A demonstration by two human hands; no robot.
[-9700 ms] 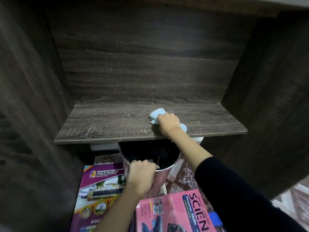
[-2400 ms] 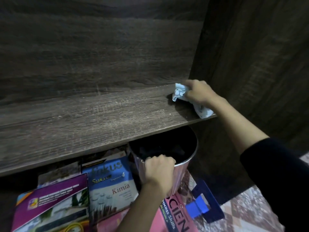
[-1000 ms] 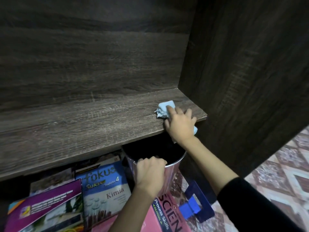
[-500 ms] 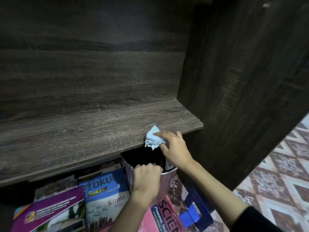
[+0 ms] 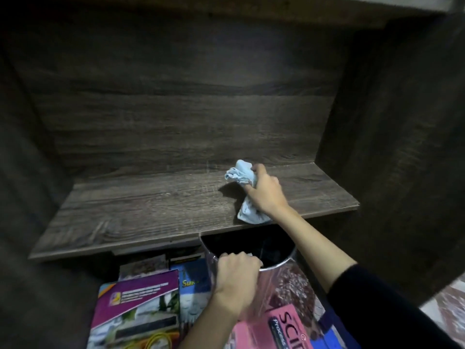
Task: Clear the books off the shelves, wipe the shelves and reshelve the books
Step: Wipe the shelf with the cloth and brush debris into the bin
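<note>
Wiping the shelf [image 5: 151,210]: right grip [image 5: 266,195] clutches the cloth [image 5: 240,175], left grip [image 5: 237,278] holds the bin [image 5: 281,263]; next, probably, sweeping dust binward.

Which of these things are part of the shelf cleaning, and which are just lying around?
In use: shelf, cloth in right hand, metal bin gripped by left hand, books waiting underneath.
Lying about: yellow cord among the books.

The right hand [image 5: 266,195], arm stretched forward, grips a cloth [image 5: 240,175], while the left hand [image 5: 236,280] clasps a bin [image 5: 284,263] by its rim.
</note>
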